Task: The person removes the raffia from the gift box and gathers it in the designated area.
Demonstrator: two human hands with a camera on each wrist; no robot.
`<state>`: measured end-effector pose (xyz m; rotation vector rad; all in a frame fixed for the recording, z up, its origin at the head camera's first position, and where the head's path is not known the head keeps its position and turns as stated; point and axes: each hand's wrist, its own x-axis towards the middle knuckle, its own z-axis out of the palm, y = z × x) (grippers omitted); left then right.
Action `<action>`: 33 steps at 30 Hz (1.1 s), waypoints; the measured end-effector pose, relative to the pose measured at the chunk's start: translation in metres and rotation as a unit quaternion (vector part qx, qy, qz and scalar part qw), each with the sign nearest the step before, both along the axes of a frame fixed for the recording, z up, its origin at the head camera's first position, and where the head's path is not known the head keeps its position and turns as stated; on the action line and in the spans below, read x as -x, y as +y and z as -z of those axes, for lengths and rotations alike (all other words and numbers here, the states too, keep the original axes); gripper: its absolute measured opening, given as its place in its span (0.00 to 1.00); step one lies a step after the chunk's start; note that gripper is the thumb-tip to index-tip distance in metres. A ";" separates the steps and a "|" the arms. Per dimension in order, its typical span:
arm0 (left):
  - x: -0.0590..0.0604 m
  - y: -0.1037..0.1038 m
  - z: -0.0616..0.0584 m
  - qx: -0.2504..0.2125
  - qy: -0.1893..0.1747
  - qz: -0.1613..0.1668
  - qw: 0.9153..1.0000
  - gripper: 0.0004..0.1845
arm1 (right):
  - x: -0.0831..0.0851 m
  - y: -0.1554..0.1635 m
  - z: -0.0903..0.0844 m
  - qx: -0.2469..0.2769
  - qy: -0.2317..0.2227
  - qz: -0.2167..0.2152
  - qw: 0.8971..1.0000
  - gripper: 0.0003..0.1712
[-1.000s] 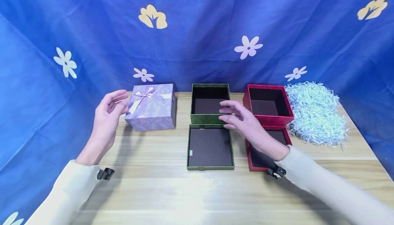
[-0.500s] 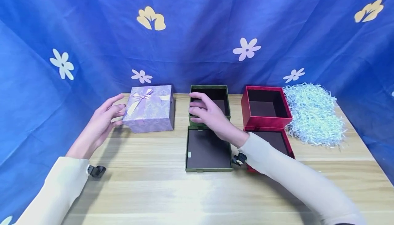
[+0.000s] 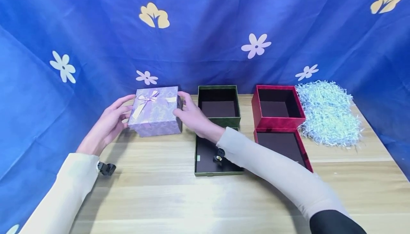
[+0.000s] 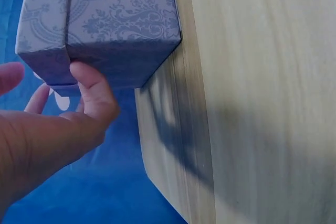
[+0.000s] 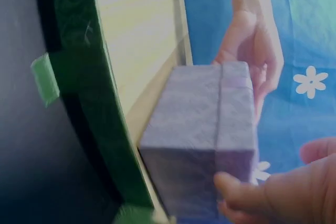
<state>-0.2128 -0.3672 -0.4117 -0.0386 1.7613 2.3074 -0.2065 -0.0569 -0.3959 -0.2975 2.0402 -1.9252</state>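
Lavender gift box (image 3: 156, 111) with ribbon bow, flanked in the head view by left hand (image 3: 109, 125) and right hand (image 3: 192, 115); fingers of both relaxed and extended against opposite side walls, nothing curled around. Just right of the right hand: green box (image 3: 219, 106), open, with green lid (image 3: 208, 155) under the right forearm; farther right, red box (image 3: 277, 107), red lid (image 3: 285, 147) and shredded paper (image 3: 328, 115), well apart from both hands.

Left wrist view: thumb (image 4: 94, 90) touching the lower edge of the lavender wall, box corner close to the table edge (image 4: 181, 129); little room outward of the left hand.

Right wrist view: fingertip (image 5: 236, 190) on the near wall, green rim just beside.

Judged best: even pressure from both sides, lift straight up, clear of the green rim; free room mainly toward the body.
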 end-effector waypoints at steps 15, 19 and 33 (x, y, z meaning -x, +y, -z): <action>0.002 -0.003 0.006 -0.030 0.005 0.006 1.000 0.27 | 0.017 -0.036 0.019 0.017 -0.020 0.085 0.996 0.44; 0.003 -0.002 0.007 -0.031 0.013 0.011 0.999 0.27 | 0.022 -0.036 0.023 0.021 -0.024 0.098 0.995 0.44; 0.005 -0.003 0.007 -0.007 0.034 -0.007 0.999 0.27 | 0.025 -0.041 0.027 0.018 -0.020 0.112 0.993 0.44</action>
